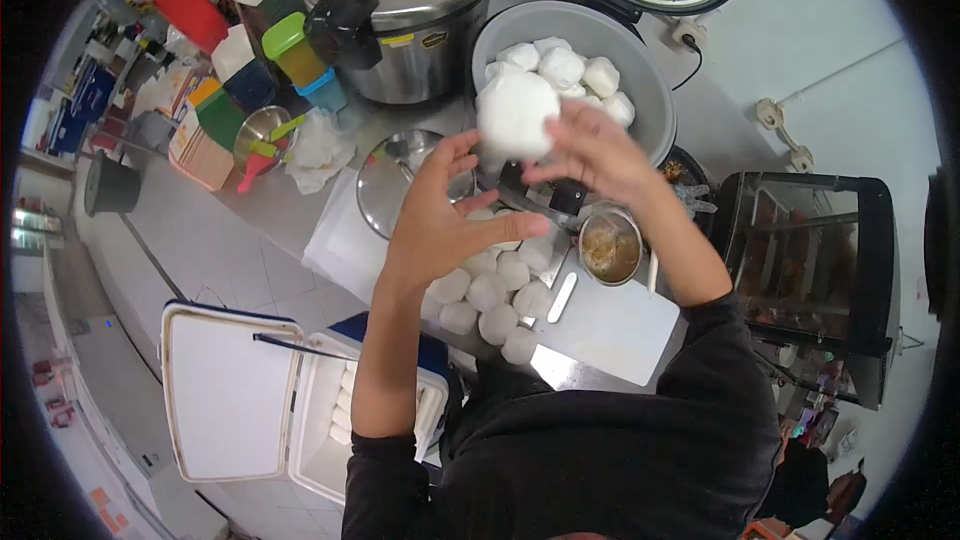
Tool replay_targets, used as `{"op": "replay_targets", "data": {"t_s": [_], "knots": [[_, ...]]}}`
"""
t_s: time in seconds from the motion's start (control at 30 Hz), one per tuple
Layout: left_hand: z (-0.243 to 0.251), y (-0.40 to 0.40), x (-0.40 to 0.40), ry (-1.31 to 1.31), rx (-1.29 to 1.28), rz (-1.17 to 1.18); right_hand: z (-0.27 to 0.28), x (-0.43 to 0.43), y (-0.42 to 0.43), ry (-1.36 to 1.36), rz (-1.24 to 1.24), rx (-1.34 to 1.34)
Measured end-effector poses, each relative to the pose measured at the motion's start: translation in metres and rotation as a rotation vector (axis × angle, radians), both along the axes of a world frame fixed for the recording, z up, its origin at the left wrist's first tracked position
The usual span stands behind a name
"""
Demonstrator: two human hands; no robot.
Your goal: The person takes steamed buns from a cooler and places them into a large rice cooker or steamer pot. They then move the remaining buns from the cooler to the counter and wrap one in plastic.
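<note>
My right hand (589, 150) holds a round white wrapped bundle (519, 114) by its right side, over the near rim of a large grey pot (654, 90). Similar white bundles (561, 67) lie inside that pot. My left hand (465, 210) is spread with fingers apart, just below and left of the bundle; it seems to hold nothing. Beneath it, several flattened round white pieces (487, 292) lie together on the work surface. Both the held bundle and my right fingers are blurred, and what the pieces are wrapped in cannot be told.
A white cutting board (622, 330) bears a saucepan of brownish liquid (611, 247) near its top edge. A metal lid (390, 180) lies left of my left hand. Beyond stands a large steel cooker (420, 52). An open cool box (322, 420) is low at left, a glass-fronted cabinet (810, 262) at right.
</note>
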State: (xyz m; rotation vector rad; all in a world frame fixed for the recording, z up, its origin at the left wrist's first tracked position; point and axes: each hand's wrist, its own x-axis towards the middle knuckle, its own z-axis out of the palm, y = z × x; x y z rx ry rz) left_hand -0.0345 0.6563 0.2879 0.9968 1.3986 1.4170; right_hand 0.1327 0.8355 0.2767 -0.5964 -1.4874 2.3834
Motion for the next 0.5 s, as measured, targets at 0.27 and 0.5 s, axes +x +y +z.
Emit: {"op": "replay_targets", "data": {"t_s": [0.27,0.5], "knots": [[-0.103,-0.168,0.000,-0.134,-0.343,-0.074,-0.053,-0.007,0.144,-0.843,0.111,0.540],[-0.228,-0.449,0.060,0.033,-0.805,0.468,-0.016,-0.065,0.032,-0.595,-0.016,1.834]]}}
